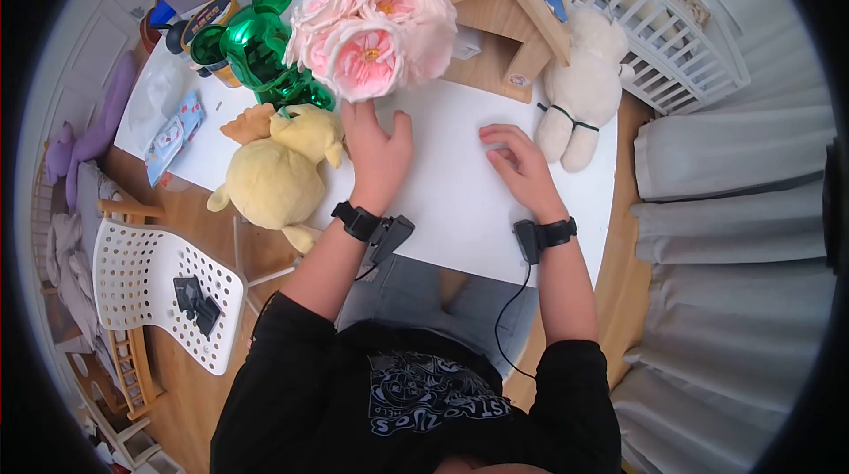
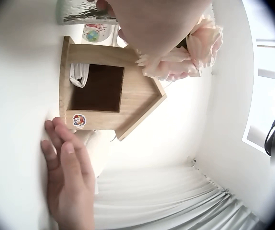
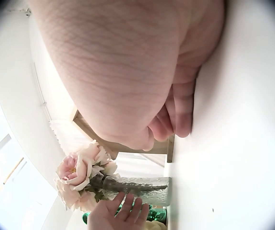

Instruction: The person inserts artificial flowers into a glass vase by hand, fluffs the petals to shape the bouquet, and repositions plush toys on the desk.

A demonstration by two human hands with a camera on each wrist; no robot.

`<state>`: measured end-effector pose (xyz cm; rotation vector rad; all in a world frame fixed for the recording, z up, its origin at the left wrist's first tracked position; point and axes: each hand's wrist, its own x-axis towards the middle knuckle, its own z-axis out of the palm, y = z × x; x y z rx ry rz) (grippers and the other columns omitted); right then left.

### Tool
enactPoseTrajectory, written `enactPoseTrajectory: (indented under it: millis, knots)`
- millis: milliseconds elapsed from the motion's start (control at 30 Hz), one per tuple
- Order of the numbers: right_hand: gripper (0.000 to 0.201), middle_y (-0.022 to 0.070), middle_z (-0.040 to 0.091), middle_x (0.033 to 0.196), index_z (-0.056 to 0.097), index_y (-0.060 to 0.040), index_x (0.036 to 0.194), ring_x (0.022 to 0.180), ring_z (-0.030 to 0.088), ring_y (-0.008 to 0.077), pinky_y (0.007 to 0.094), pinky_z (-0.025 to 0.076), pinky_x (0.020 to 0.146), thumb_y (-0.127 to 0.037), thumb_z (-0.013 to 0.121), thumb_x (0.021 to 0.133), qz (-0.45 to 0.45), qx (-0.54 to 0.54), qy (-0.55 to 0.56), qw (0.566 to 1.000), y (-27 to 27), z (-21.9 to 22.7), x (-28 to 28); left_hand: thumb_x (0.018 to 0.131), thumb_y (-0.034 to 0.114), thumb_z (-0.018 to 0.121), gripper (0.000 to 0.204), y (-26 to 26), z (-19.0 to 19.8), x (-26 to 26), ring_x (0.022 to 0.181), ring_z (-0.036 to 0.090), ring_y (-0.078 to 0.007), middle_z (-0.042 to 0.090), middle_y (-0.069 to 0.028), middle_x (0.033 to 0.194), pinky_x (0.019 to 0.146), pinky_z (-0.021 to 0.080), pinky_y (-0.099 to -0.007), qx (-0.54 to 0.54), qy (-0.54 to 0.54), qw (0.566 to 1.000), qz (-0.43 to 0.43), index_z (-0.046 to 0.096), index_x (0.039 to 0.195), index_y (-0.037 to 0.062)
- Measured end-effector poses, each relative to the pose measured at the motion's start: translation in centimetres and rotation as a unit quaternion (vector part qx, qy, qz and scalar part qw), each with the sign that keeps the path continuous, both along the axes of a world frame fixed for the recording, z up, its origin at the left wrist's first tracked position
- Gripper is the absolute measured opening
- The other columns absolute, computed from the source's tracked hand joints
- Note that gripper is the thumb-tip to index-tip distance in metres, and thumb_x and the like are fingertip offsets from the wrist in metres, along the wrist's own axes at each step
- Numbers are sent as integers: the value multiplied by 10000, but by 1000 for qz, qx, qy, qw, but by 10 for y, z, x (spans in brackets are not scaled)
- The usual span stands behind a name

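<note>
A bunch of pale pink roses stands in a clear ribbed glass vase on the white table. My left hand is right at the vase, its fingers extended along the glass and partly hidden under the blooms in the head view. In the right wrist view the fingers of that hand overlap the lower side of the vase. My right hand rests on the tabletop to the right, fingers loosely bent and nothing in them. Close to my left wrist lies a yellow plush toy.
Behind the flowers stand a shiny green balloon-like figure and a wooden toy house. A cream plush sits at the table's right edge. Toward the left lies a wipes packet; a white chair stands beyond.
</note>
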<state>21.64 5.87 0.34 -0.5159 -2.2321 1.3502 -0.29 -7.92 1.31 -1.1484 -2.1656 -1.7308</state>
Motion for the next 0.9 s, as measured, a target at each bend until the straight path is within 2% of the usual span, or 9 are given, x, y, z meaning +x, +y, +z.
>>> enactPoseTrajectory:
  millis: [133, 233, 367, 467, 567, 633, 667, 733, 900]
  knots:
    - [229, 68, 631, 1343, 659, -39, 1205, 1213, 607, 182, 280, 511, 940, 0, 615, 984, -4, 9, -4, 1000, 2, -1, 0, 838, 109, 658, 447, -1, 9, -5, 1110, 520, -425, 465, -277, 1211, 951, 478, -472, -59, 37, 997, 20, 572, 1231, -87]
    - [223, 69, 632, 1343, 664, -37, 1200, 1200, 613, 179, 279, 511, 934, -3, 616, 985, -6, 8, -6, 1000, 0, 0, 0, 838, 124, 672, 478, 2, 22, -5, 1130, 510, -432, 446, -296, 1229, 904, 527, -463, -46, -21, 998, -23, 561, 1243, -105]
    - [222, 68, 636, 1337, 665, -38, 1200, 1189, 618, 177, 279, 512, 928, -4, 614, 987, -5, 7, 0, 1000, 1, -2, 0, 845, 132, 674, 494, 16, 15, -15, 1129, 514, -430, 451, -291, 1236, 858, 563, -449, -32, 2, 999, -10, 552, 1255, -115]
    - [220, 68, 639, 1333, 664, -37, 1199, 1184, 619, 175, 278, 512, 923, -4, 613, 988, -8, 8, -3, 1000, 2, -1, 0, 850, 139, 673, 507, 27, 12, -31, 1138, 508, -445, 457, -284, 1236, 946, 536, -470, -24, -18, 999, -14, 552, 1275, -109]
    - [215, 67, 640, 1333, 665, -37, 1196, 1178, 620, 172, 278, 513, 917, -7, 614, 989, -7, 5, -6, 1000, 1, -1, 0, 843, 155, 681, 485, 39, 5, -52, 1138, 506, -436, 494, -266, 1200, 981, 494, -480, -113, 62, 991, 43, 576, 1247, -90]
    - [211, 67, 641, 1332, 664, -36, 1194, 1163, 624, 167, 273, 513, 905, -9, 613, 991, -7, 7, -3, 1000, 2, -2, -1, 835, 171, 689, 449, 50, 1, -69, 1107, 509, -408, 528, -236, 1157, 977, 461, -469, -80, -94, 992, -36, 594, 1206, -65]
    - [211, 67, 641, 1332, 664, -36, 1194, 1163, 624, 167, 273, 513, 905, -9, 613, 991, -7, 7, -2, 1000, 2, -2, -1, 835, 171, 689, 449, 54, -3, -77, 1107, 509, -408, 528, -236, 1157, 977, 461, -469, -79, -93, 992, -36, 594, 1206, -65]
    - [200, 74, 653, 1300, 653, -37, 1185, 1122, 664, 213, 311, 554, 903, -27, 648, 986, -12, 18, -1, 1000, 3, -2, 0, 889, 137, 638, 498, 62, -8, -87, 968, 666, -254, 627, -187, 1183, 794, 559, -354, -50, -101, 991, -71, 549, 1332, -72]
    - [198, 78, 656, 1293, 654, -37, 1182, 1120, 666, 215, 314, 558, 899, -24, 649, 984, -13, 15, -1, 1000, 3, -3, 0, 892, 124, 623, 500, 66, -6, -95, 971, 671, -228, 643, -173, 1205, 833, 557, -354, -56, -104, 990, -82, 545, 1348, -67]
